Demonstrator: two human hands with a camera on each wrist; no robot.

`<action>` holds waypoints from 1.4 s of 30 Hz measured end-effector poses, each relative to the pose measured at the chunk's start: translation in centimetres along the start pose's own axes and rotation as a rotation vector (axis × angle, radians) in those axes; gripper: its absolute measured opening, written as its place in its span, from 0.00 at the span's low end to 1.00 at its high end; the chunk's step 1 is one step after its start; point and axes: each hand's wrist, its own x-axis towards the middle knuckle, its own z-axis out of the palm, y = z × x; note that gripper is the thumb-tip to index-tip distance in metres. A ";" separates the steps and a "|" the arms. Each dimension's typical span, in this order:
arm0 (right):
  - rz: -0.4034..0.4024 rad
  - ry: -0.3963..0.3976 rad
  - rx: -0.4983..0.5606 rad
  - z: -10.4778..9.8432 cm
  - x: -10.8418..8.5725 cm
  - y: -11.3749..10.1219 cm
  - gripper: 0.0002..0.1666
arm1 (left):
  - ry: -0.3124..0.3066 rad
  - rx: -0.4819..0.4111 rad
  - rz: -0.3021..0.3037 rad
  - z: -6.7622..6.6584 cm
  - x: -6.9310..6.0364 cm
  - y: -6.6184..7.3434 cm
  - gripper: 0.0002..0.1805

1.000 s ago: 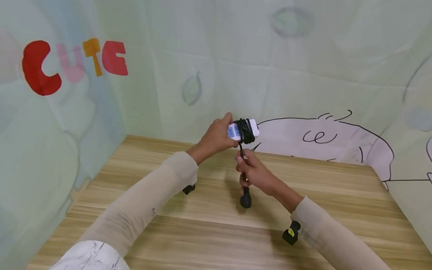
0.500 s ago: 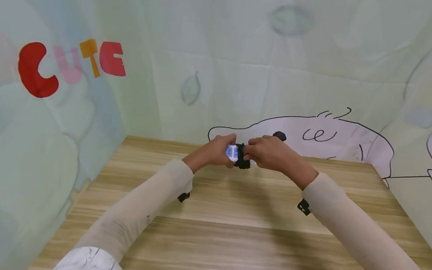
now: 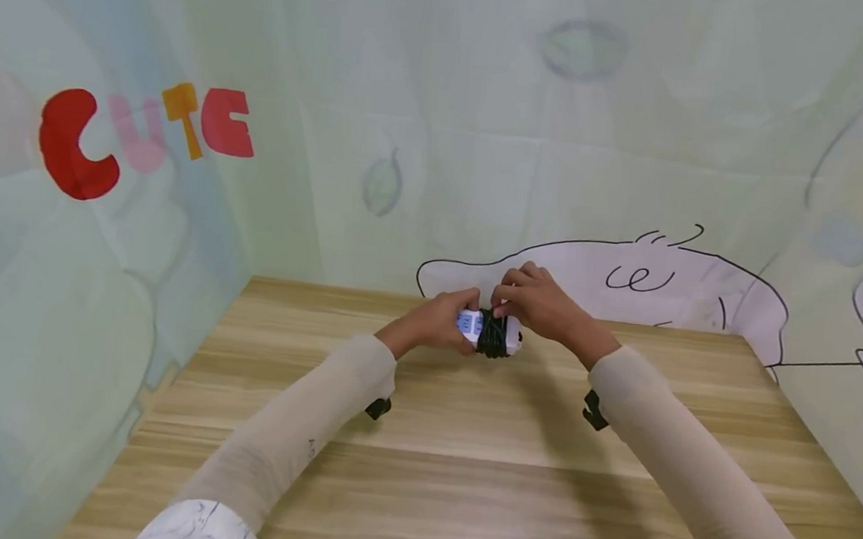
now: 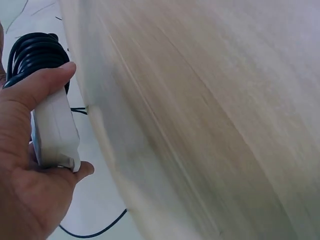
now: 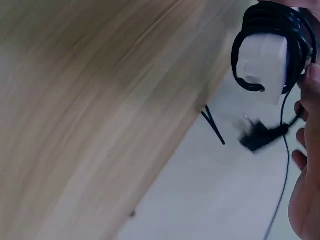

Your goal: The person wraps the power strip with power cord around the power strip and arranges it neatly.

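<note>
My left hand (image 3: 439, 320) grips the left end of a white power strip (image 3: 513, 335) with blue socket faces, held above the far edge of the table. Black cable (image 3: 494, 336) is wound in several turns round the strip's middle. At the top of the coil, my right hand (image 3: 538, 302) pinches the cable. In the right wrist view a black plug (image 5: 262, 136) hangs by the right fingers, slightly blurred. The left wrist view has the left thumb lying across the strip's white casing (image 4: 56, 127), beside the coil (image 4: 37, 57).
The wood-grain table (image 3: 416, 486) spreads beneath both forearms. Behind it hangs a printed cloth backdrop (image 3: 438, 170) with cartoon drawings, and another printed side stands at the left with the coloured letters. Dark straps with small black pieces (image 3: 594, 410) sit at the wrists.
The right hand has risen from below the strip to the top of the coil, and the plug's end went up with it. Strip and left hand have moved lower.
</note>
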 end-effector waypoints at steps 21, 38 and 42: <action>0.543 -0.104 0.712 3.7 -2.0 0.9 0.19 | -0.063 0.095 -0.103 -0.1 -0.1 0.3 0.30; 0.508 -0.221 0.524 3.0 -1.3 1.9 0.25 | -0.090 0.135 -0.247 -1.7 1.0 1.6 0.29; 0.500 -0.261 0.470 2.5 -0.4 1.9 0.26 | -0.041 0.129 -0.292 -1.2 1.0 1.7 0.27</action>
